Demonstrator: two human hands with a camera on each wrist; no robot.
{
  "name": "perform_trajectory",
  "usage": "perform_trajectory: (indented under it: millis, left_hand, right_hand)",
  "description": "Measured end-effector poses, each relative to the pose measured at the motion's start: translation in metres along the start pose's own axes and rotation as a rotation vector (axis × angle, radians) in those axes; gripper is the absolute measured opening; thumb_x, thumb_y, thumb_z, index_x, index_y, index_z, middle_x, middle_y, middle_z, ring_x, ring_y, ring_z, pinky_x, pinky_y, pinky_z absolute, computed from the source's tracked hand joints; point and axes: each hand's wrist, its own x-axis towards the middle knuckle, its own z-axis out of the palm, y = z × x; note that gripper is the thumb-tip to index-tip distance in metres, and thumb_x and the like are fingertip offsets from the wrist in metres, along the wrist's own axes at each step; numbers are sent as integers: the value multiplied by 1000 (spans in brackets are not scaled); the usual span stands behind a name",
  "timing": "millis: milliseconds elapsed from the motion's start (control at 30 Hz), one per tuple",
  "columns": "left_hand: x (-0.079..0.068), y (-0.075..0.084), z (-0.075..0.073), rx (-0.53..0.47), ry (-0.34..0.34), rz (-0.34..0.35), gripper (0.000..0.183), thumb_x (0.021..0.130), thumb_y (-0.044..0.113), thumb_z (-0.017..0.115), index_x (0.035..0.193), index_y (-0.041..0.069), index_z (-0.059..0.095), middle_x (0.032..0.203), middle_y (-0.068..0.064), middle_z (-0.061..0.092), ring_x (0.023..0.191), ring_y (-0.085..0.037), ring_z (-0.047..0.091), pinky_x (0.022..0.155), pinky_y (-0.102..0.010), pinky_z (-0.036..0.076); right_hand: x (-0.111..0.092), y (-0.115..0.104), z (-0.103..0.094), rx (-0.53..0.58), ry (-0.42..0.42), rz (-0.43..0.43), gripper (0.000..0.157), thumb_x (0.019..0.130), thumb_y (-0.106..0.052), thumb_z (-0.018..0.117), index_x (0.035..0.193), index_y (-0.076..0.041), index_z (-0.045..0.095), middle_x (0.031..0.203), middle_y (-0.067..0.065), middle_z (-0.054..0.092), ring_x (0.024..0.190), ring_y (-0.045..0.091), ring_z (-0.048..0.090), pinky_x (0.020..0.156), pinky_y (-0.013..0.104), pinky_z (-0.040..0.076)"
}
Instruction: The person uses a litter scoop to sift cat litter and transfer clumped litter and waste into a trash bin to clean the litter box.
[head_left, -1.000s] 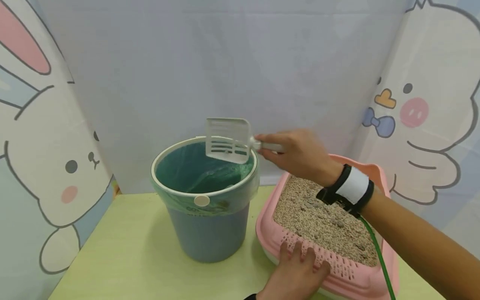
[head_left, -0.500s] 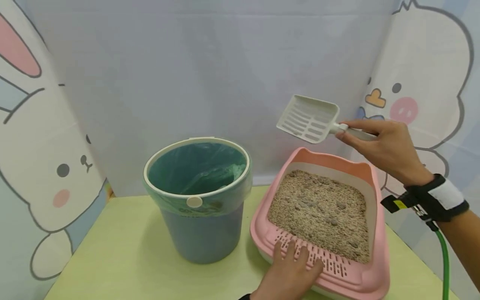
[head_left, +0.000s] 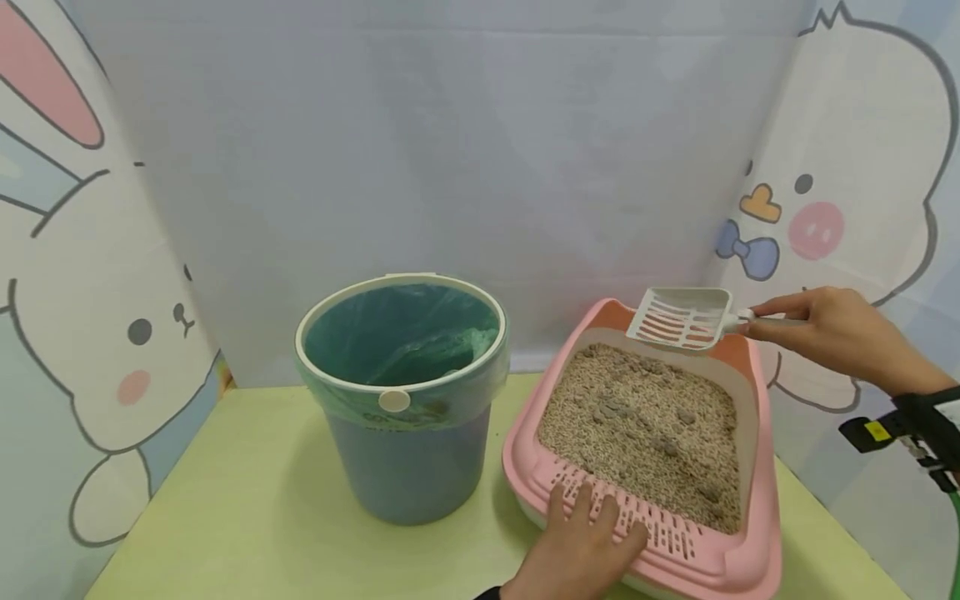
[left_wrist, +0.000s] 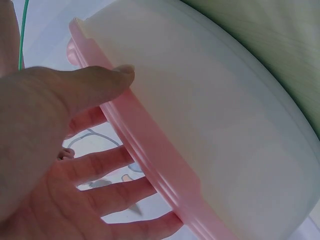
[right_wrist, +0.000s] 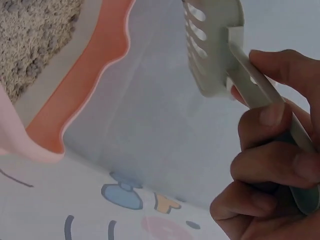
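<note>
In the head view, my right hand (head_left: 847, 337) grips the handle of a pale slotted litter scoop (head_left: 681, 320), held level over the back rim of the litter box. Curled fingers wrap the scoop's handle in the right wrist view, and its slotted head (right_wrist: 212, 45) points away from the hand. The litter box (head_left: 756, 467) has a pink rim and holds beige litter (head_left: 637, 442) with greyish clumps. My left hand (head_left: 573, 546) grips its perforated front ledge; in the left wrist view the thumb presses the outside below the pink rim (left_wrist: 155, 150), fingers on the other side.
Left of the litter box stands a blue-grey bin (head_left: 412, 467) lined with a translucent green bag (head_left: 420, 333). Both are on a yellow-green table (head_left: 225, 500). A pale curtain (head_left: 450, 150) printed with cartoon animals closes off the back and sides.
The right hand has carried the scoop from over the bin rightward, then lowered it over the back of the litter box. My left hand stays on the front ledge.
</note>
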Motion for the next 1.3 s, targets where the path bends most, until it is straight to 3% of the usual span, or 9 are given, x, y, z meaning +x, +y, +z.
perform_trajectory:
  millis: [33,133,200,267,333,500,767,1200,1300]
  left_hand:
    - [0,0,0,3,2,0,32,108,45,49,138,32,54,133,-1,68,126,-28,66,99,-49,59]
    - [-1,0,2,8,22,0,30,108,41,52,137,32,55,131,0,68,125,-28,67,98,-48,59]
    - [-1,0,3,7,28,4,30,108,42,51,137,32,55,131,0,69,124,-27,67,98,-48,59]
    - [-1,-1,4,6,34,8,30,108,42,51,136,32,56,130,1,69,123,-27,68,97,-48,60]
    - [0,-2,4,18,41,11,29,109,42,51,136,32,56,130,1,70,122,-26,68,96,-48,61]
    - [0,-4,5,38,70,10,28,108,43,52,133,32,57,127,2,70,119,-24,69,94,-46,61]
    - [1,-4,2,-5,7,8,40,108,57,42,137,33,54,131,1,69,124,-26,67,96,-48,60]
    - [1,-2,1,11,-13,4,34,108,48,48,138,33,54,131,1,68,126,-27,65,98,-50,59]
    - [2,-3,1,5,-20,7,34,109,48,48,139,33,54,133,0,67,127,-27,65,99,-50,60]
  right_hand:
    - [1,3,1,-21,-47,3,59,99,-47,70,131,2,70,52,-5,32,50,8,22,48,27,23]
    - [7,9,6,-82,-171,-45,55,99,-46,70,126,1,74,63,-5,57,56,6,39,52,26,33]
    - [11,11,11,-116,-232,-81,47,97,-44,72,120,-3,78,82,2,75,64,6,56,56,26,43]
    - [15,12,15,-139,-279,-126,39,95,-41,75,113,-7,81,101,7,81,75,10,67,62,29,52]
    - [18,12,19,-159,-318,-155,33,93,-39,77,109,-11,82,104,7,81,81,10,71,66,31,58]
    - [25,9,25,-186,-408,-179,27,89,-36,81,101,-12,83,102,5,80,85,15,72,69,37,60]
    - [28,12,39,-211,-529,-110,27,83,-33,85,96,-10,82,101,4,76,83,17,61,65,32,54]
    - [22,36,63,-214,-574,-92,25,81,-31,85,93,-9,80,92,1,71,76,17,53,62,30,40]
    - [22,39,66,-201,-580,-102,24,83,-31,85,94,-11,82,95,1,74,78,16,54,63,30,42]
